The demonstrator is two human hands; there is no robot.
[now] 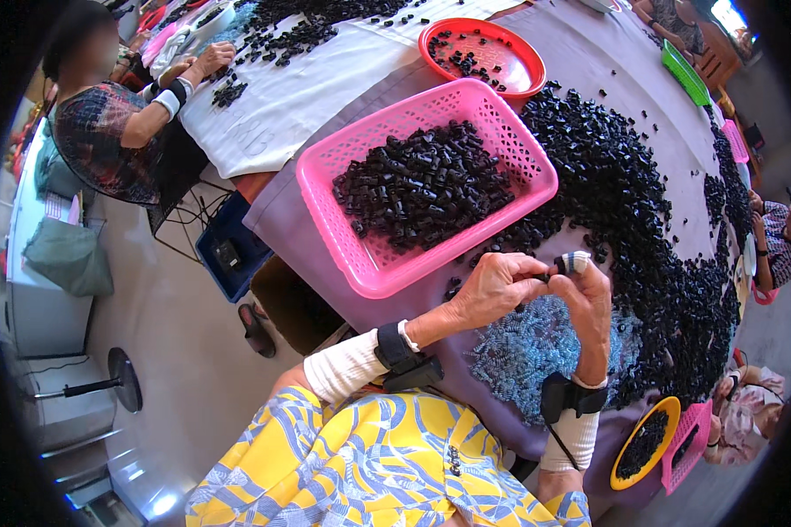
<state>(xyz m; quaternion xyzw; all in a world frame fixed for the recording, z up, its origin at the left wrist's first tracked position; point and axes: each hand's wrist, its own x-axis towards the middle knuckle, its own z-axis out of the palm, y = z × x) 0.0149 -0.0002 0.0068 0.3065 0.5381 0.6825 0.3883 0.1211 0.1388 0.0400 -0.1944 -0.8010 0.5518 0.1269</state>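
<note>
My left hand [494, 288] and my right hand [589, 303] meet above the table, fingertips pinched together on a small black piece [549, 274]. It looks like the black plastic parts lying around, but its exact kind is too small to make out. A striped white and blue wrap [576, 262] covers a finger of my right hand. Beneath my hands spreads a heap of small, clear bluish coiled pieces [527, 351]. Just beyond my left hand, a pink perforated basket [369, 277] holds many black plastic parts [422, 184].
A large pile of black parts [606, 176] runs along the right side of the table. A red tray [538, 75] stands behind the basket; a yellow tray [620, 465] sits at lower right. Across the left gap, a person [105, 132] works at another table. Others sit at right.
</note>
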